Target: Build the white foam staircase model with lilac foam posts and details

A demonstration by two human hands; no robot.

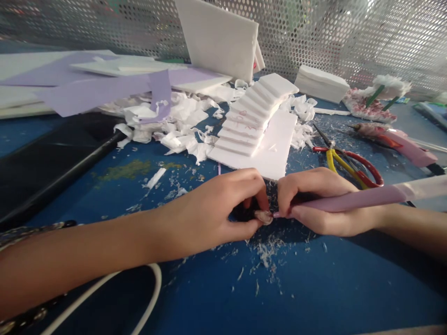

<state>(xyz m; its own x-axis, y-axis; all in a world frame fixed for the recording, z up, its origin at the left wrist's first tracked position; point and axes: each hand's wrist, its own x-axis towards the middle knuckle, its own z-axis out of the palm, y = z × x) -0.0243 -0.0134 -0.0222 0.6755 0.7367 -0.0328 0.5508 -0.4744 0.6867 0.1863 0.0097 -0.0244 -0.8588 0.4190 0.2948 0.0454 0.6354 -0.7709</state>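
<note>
Between thumb and fingers, my left hand point(230, 204) pinches a small pale, rounded piece point(264, 217) with a reddish tinge; its kind I cannot make out. My right hand point(317, 200) is closed around a pink pen-like tool point(356, 197) with a pale rear end. The tool's thin tip meets the right side of the small piece, or comes very close to it. Both hands are just above the blue tabletop point(279, 288), with white shavings point(267, 251) scattered beneath them.
Stacked white foam slabs point(249, 116) lie beyond my hands, with crumpled white scraps point(181, 116) and purple sheets point(104, 90) leftward. Red-and-yellow-handled pliers point(344, 165) and a pink glue gun point(401, 144) lie right. A white cable point(155, 288) loops near the front. Perforated metal mesh point(314, 37) stands behind.
</note>
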